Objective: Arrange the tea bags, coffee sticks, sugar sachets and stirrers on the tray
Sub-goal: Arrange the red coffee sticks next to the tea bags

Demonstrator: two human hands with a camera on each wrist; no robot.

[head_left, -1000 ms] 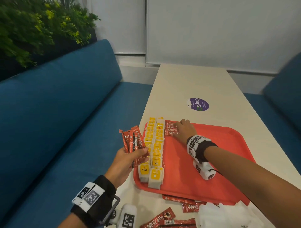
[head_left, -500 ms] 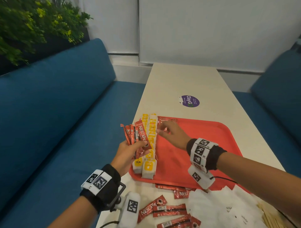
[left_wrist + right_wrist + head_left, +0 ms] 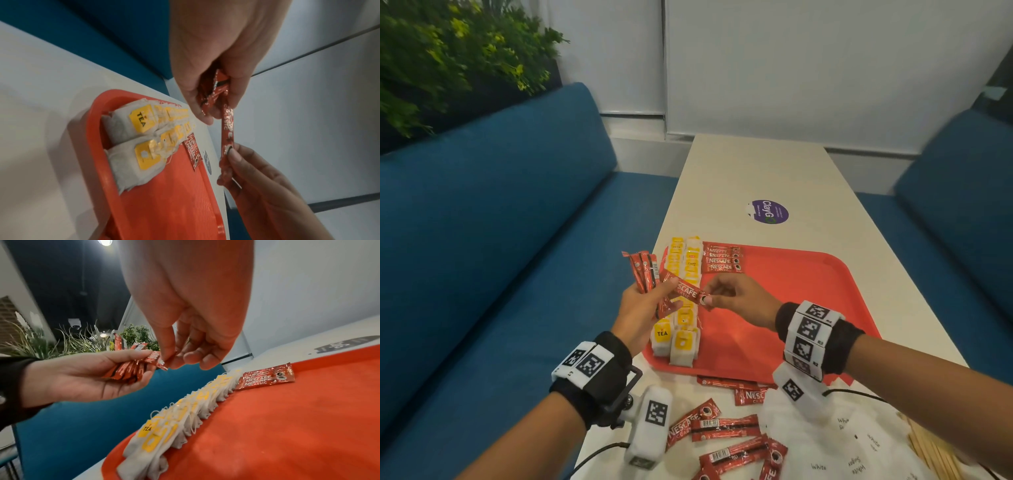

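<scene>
Above the red plastic tray's (image 3: 808, 274) left edge, my left hand (image 3: 640, 308) grips a bundle of red foil coffee sticks (image 3: 645, 272); my right hand (image 3: 739, 298) pinches one light, crinkly, slippery-looking stick (image 3: 686, 291) by its end.

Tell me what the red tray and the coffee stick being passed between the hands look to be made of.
The red tray looks like moulded plastic: matte, finely textured, with a rounded raised rim. The coffee stick looks like glossy foil-laminate film: it glints and its crimped ends sparkle. Neither is certain by sight.
</scene>
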